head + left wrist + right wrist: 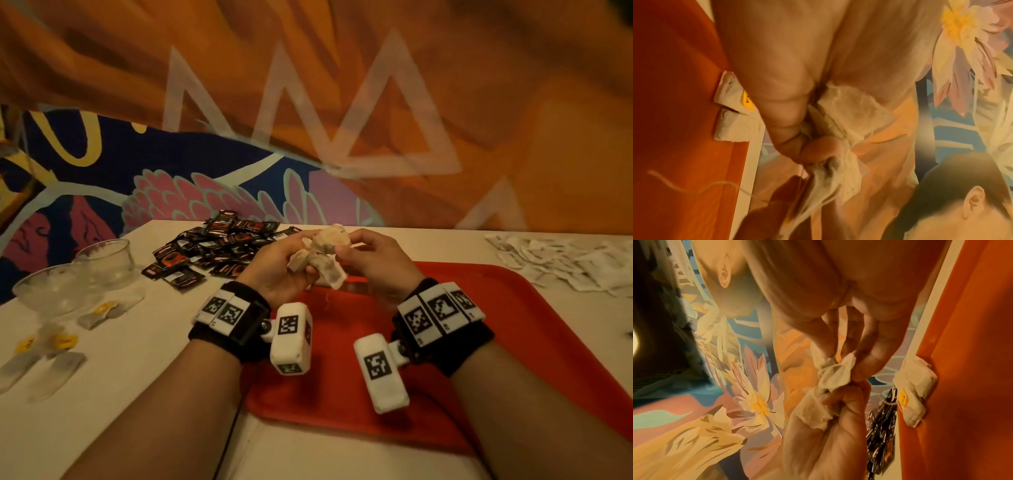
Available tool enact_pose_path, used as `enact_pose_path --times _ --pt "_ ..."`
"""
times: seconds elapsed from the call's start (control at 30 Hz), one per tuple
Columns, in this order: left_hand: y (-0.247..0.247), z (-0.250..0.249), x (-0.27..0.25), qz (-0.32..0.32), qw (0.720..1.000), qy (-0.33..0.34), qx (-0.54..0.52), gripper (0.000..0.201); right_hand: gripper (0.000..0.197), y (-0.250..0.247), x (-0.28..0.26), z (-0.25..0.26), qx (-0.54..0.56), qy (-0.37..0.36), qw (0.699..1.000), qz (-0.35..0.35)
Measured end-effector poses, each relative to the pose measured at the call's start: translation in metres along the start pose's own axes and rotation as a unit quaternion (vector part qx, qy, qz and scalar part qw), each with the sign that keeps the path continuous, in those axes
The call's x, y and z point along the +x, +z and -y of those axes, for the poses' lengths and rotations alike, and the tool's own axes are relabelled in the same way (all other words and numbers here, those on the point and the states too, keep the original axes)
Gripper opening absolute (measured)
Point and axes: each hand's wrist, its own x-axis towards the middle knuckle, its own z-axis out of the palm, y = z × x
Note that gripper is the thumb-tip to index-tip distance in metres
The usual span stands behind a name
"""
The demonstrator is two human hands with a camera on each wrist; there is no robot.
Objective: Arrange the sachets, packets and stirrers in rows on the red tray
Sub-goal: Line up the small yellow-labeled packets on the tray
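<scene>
Painted murals in orange, blue and pink fill the wall (239, 113) behind a pale tabletop (120, 377), and the light is dim and warm. On the tabletop lies a red tray (479, 308), directly below the person's forearms. Both hands are raised above the tray's far edge, close together, sharing a tangled clump of tea bags (323, 255). The left hand (274, 270) has its fingers curled around the lower bags of the clump, and the left wrist view shows crumpled paper bunched between thumb and fingers (818, 154). The right hand (373, 260) pinches the upper part of the same clump with its fingertips (861, 369), the other fingers bent beside them.

Two more tea bags (916, 386) with a yellow tag (902, 397) rest at the tray's far edge, touching each other; a loose string (690, 188) lies on the red surface nearby.

Beyond the tray to the left sits a heap of dark sachets (219, 246) with red printing. Further left stand two clear glass bowls (78, 277), one just beside the other. Near the tabletop's left edge lie several flat tea bags with yellow tags (48, 349). On the far right of the tabletop spreads a loose pile of white packets (568, 260), well apart from the dark heap. Each wrist carries a black band with white marker blocks (442, 308).
</scene>
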Motion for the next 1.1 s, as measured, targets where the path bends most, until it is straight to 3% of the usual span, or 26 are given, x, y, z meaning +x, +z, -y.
enact_pose_path --times 0.17,0.23,0.37,0.5,0.6,0.67,0.73,0.83,0.9,1.0,1.1 --pt "0.004 0.009 0.001 -0.007 0.998 0.028 0.057 0.029 0.005 -0.001 0.002 0.0 -0.04 -0.031 0.999 -0.009" --pt "0.007 0.013 0.0 -0.011 0.995 0.049 0.081 0.02 0.016 0.0 0.0 0.0 -0.049 -0.022 0.999 0.009" --pt "0.006 0.013 -0.001 -0.071 0.995 0.052 0.036 0.003 0.029 -0.001 -0.005 0.005 -0.051 -0.013 0.998 0.017" --pt "-0.007 0.006 -0.005 -0.149 0.985 0.072 -0.037 0.017 0.028 -0.011 -0.007 0.012 -0.065 -0.021 0.998 -0.005" --pt "-0.01 0.002 -0.013 -0.162 0.979 0.113 0.042 0.031 0.025 -0.016 -0.008 0.013 -0.072 -0.037 0.997 -0.018" --pt "-0.006 0.001 -0.02 -0.147 0.97 0.145 0.127 0.024 0.022 -0.018 -0.007 0.013 -0.066 -0.044 0.996 -0.028" --pt "-0.002 0.002 -0.023 -0.139 0.932 0.201 0.267 0.018 0.019 -0.019 -0.005 0.013 -0.067 -0.047 0.996 -0.04" --pt "0.003 0.003 -0.026 -0.092 0.812 0.293 0.496 0.019 0.019 -0.016 -0.005 0.011 -0.063 -0.053 0.995 -0.048" --pt "0.005 0.003 -0.028 -0.06 0.756 0.321 0.568 0.032 0.018 -0.014 -0.005 0.01 -0.048 -0.059 0.996 -0.044" --pt "0.005 0.001 -0.03 -0.04 0.726 0.334 0.6 0.037 0.016 -0.011 -0.006 0.011 -0.026 -0.061 0.997 -0.03" --pt "0.004 0.001 -0.029 -0.042 0.717 0.351 0.601 0.027 0.01 -0.006 -0.007 0.013 -0.007 -0.062 0.998 -0.015"
